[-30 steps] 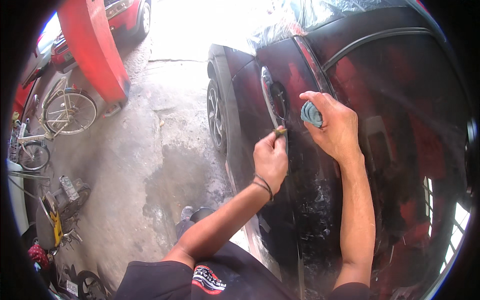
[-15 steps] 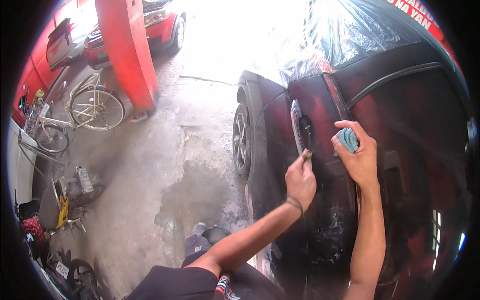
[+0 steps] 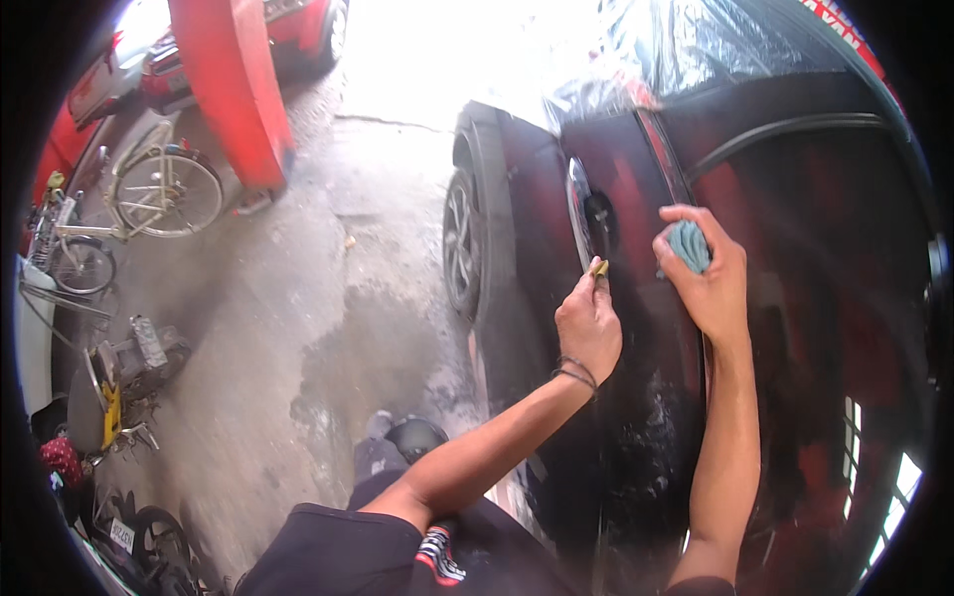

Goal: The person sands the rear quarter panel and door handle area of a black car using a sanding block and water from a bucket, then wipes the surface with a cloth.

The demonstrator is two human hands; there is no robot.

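My left hand [image 3: 590,323] is closed, pinching a small folded yellow piece [image 3: 600,268] between thumb and fingertips. It is at the near end of the chrome door handle [image 3: 578,204], beside the dark recess behind it. A crumpled blue-green cloth [image 3: 689,246] is held in my curled right hand [image 3: 717,288], just over the panel right of the handle. Both hands are at the side of a black car [image 3: 795,328] with reddish patches showing in its surface. Whitish smears [image 3: 651,437] mark the panel below the hands.
Clear plastic sheeting [image 3: 686,50] covers the car's glass. Left of the car's wheel [image 3: 460,238] runs a concrete floor [image 3: 258,328] with a dark damp patch. A red pillar [image 3: 234,94], a bicycle [image 3: 164,194], motorcycles [image 3: 114,397] and a red car [image 3: 303,30] stand at left.
The whole view has shifted, so the car sits higher and slightly left. My left hand stays by the handle's near end, where the yellow piece now shows more. The right hand keeps the cloth.
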